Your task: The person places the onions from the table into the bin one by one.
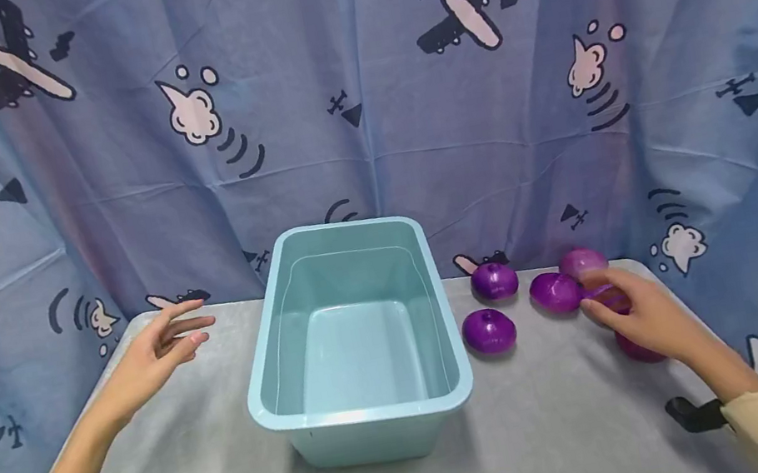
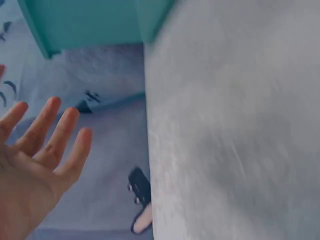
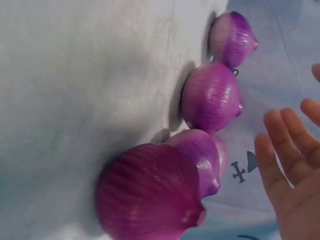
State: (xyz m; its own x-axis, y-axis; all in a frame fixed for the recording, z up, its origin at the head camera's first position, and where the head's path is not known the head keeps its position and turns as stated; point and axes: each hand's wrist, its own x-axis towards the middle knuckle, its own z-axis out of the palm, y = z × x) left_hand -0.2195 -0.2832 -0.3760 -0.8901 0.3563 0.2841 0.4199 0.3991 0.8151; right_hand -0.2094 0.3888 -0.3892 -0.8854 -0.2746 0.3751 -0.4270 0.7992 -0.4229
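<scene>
Facing a pale grey table, we see a deep, rectangular, pale blue-green plastic bin standing at its middle. To the bin's right lie at least five round, shiny purple onions, two just beside the bin and the rest grouped near the table's right edge. Over that group hovers our bare right hand, fingers parted and gently bent, gripping nothing; the right wrist view shows the fingertips apart from the onions. Our bare left hand, left of the bin, is raised with loosely spread fingers and holds nothing. For a secure grasp, we judge it best to set thumb and fingertips on opposite sides of one onion's widest part, pressing lightly yet evenly because the skin looks slick, without knocking its neighbours. We can read no brand, label or writing; the blue cloth curtain behind carries only printed aeroplanes, puffs and marks.
</scene>
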